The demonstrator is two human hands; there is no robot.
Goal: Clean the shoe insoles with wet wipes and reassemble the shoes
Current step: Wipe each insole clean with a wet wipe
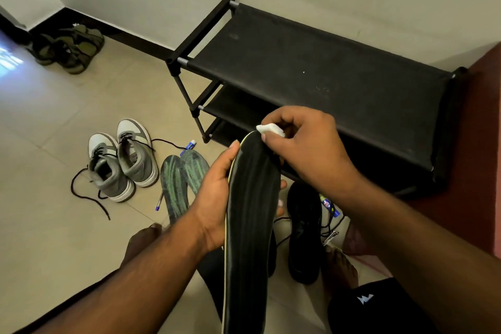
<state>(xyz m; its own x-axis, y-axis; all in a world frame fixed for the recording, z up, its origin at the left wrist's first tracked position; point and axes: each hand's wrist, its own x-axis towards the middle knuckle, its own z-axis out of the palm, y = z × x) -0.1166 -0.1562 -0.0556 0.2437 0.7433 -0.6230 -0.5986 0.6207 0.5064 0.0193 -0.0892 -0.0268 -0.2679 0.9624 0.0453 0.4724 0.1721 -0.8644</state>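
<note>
Black shoe rack point(311, 68) by wall, olive sandals point(69, 46) in corner, blue pen point(159, 201)

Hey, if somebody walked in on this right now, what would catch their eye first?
The long black insole front and centre, gripped by the left hand while the right hand pinches a white wipe against its tip. Then the grey sneakers and green insoles on the floor at left.

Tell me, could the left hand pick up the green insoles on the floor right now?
Probably not at once. The left hand grips the black insole, so it would have to let go first. Otherwise the green insoles lie uncovered on the floor just beyond it.
</note>
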